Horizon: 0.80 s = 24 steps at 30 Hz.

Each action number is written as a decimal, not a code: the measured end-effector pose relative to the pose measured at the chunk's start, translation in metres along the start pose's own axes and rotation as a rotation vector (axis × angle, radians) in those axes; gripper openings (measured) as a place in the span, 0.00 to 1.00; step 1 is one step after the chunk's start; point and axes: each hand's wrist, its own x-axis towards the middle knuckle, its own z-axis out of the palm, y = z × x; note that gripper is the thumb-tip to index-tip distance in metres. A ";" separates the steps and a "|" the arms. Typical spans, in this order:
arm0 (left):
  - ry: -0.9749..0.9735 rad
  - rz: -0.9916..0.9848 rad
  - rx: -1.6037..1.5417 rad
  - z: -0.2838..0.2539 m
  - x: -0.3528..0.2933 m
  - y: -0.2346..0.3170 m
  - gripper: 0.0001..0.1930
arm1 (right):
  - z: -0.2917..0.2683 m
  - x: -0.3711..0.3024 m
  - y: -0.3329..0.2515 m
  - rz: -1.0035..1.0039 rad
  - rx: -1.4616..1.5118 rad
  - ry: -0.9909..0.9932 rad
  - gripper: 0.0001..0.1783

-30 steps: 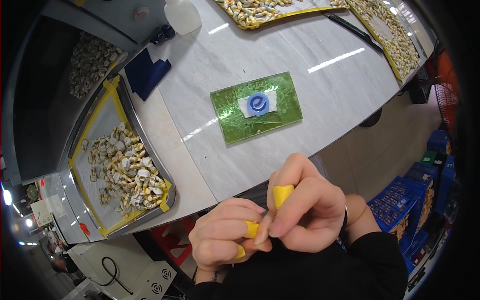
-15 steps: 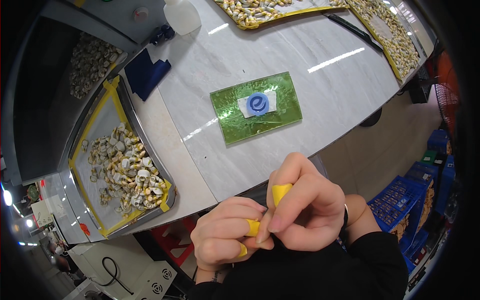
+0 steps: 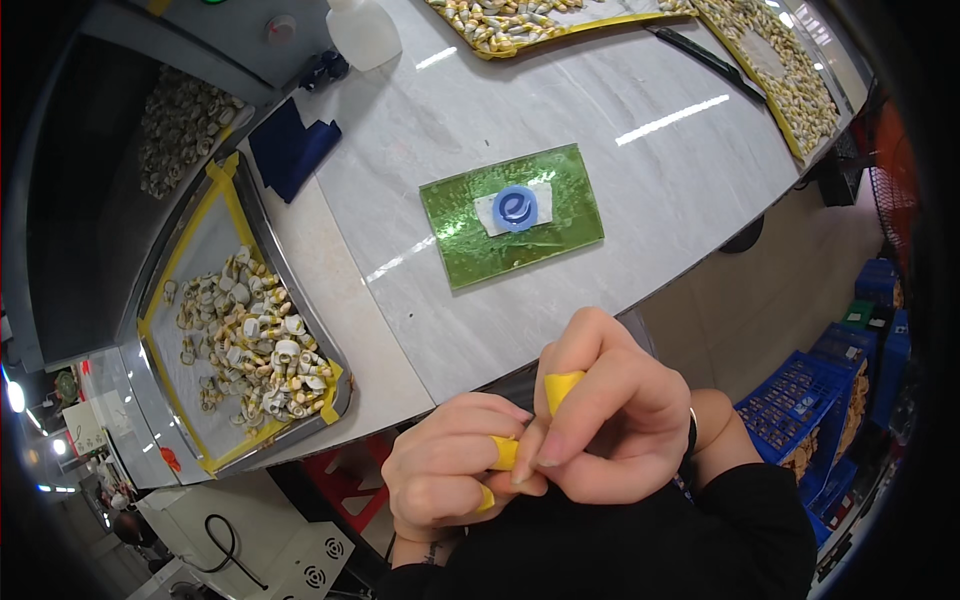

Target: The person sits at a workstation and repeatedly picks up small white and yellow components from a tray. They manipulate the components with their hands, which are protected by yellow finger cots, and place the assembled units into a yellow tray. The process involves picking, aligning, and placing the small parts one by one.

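My left hand (image 3: 445, 465) and my right hand (image 3: 625, 425) meet in front of my body, just off the table's near edge. Both are closed, fingertips pressed together. Yellow tape bands wrap several fingers: one (image 3: 565, 388) on my right hand, others, such as this band (image 3: 505, 454), on my left. Whatever lies between the fingertips, if anything, is hidden. Beyond the hands, a green rectangular plate (image 3: 460, 262) lies on the marbled table (image 3: 380, 170). On its middle sits a white patch (image 3: 545, 195) bearing a small round blue piece (image 3: 516, 208) with a darker swirl.
At left stands a metal tray (image 3: 300, 300) edged with yellow tape, heaped with small white-and-yellow pieces (image 3: 255, 335). A dark blue cloth (image 3: 290, 150) and white bottle (image 3: 365, 35) lie behind. More filled trays (image 3: 560, 42) and a black pen-like tool (image 3: 705, 62) sit far right; blue crates (image 3: 805, 400) stand below.
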 end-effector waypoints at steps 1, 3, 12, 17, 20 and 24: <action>-0.006 0.008 -0.001 0.000 0.001 -0.001 0.19 | 0.001 0.000 -0.001 0.005 0.005 0.012 0.17; -0.001 0.010 -0.015 0.001 0.001 -0.002 0.20 | 0.001 0.000 -0.001 -0.001 -0.004 0.021 0.16; -0.074 -0.054 0.043 -0.004 0.001 0.003 0.20 | -0.004 0.002 -0.010 0.012 -0.051 0.076 0.15; -0.634 -0.219 0.307 -0.061 0.035 0.067 0.14 | -0.046 0.010 -0.030 -0.219 -0.693 0.260 0.12; -0.569 -0.221 0.575 -0.098 0.074 0.128 0.13 | -0.063 0.023 -0.041 -0.254 -0.864 0.252 0.07; -0.349 -0.268 1.034 -0.135 0.157 0.058 0.14 | -0.084 0.012 -0.034 -0.033 -0.704 0.371 0.04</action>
